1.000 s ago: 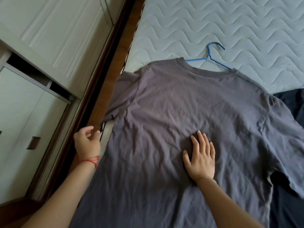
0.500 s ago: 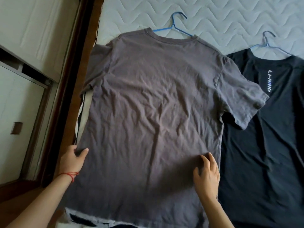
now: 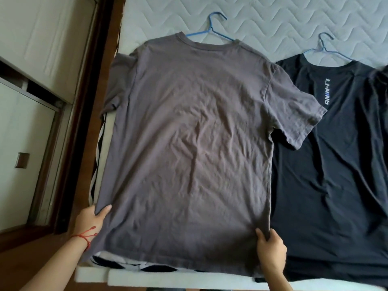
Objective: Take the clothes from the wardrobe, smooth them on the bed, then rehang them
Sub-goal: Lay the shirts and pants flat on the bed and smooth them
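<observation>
Head view looked down on a bed (image 3: 273,19) with a pale quilted mattress, on which a grey T-shirt (image 3: 189,143) lay spread flat, back up, its collar toward the far side and its hem near the mattress edge closest to the person. A blue hanger (image 3: 212,30) sat inside the shirt's neck, with the hook and part of both arms showing above the collar. Just to the right lay a black T-shirt (image 3: 336,164) with pale lettering down its upper back, on a second blue hanger (image 3: 324,46); the grey shirt's right sleeve overlapped its edge. A black-and-white patterned cloth (image 3: 98,152) peeked out beneath the grey shirt along the left side and the hem. The left hand (image 3: 90,219), with a red string (image 3: 86,236) at the wrist, gripped the shirt's lower left edge, thumb on top of the cloth and the remaining fingers hidden underneath. The right hand (image 3: 270,248) pinched the right side seam near the hem, its fingers curled round a fold of the fabric. The cloth between the two hands looked drawn fairly flat, while creases remained across the middle of the back. To the left of the bed ran a dark wooden frame and the white wardrobe (image 3: 31,59), whose interior could not be seen.
</observation>
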The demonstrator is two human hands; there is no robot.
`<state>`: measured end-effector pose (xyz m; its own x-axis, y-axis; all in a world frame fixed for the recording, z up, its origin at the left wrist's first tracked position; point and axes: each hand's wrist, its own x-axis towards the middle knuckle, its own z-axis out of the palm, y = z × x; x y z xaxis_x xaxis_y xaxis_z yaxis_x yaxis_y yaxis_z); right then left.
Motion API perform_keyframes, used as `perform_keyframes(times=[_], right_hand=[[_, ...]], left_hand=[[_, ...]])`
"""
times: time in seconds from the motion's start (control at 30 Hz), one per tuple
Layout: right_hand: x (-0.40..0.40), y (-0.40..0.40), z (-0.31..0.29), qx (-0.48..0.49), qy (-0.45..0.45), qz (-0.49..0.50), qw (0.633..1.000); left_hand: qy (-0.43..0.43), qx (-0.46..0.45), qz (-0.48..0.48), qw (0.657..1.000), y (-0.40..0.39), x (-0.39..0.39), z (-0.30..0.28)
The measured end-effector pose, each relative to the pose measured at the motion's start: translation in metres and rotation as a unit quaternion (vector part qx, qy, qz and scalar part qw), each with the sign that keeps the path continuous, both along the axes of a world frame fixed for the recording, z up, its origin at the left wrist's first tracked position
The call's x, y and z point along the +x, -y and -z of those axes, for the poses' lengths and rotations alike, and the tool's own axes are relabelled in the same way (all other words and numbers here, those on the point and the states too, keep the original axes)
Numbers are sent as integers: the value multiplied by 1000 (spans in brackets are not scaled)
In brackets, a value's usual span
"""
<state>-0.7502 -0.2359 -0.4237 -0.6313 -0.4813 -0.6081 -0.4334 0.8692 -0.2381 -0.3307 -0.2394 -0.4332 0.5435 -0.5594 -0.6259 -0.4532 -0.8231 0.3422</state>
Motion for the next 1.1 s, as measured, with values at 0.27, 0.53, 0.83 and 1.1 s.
perform_keyframes(times=[0.27, 0.53, 0.83, 1.1], right_hand=[[-30, -13, 0, 31, -14, 46, 998], [-21, -11, -6, 0, -120, -126, 985], [34, 82, 19, -131, -100, -347, 923], [36, 199, 52, -196, -124, -439, 868]], left_hand=[[-31, 54, -25, 998, -45, -7, 1], [105, 89, 23, 990, -52, -14, 0], [191, -124, 345, 911, 20, -80, -1], [162, -169, 389, 891, 127, -128, 23]])
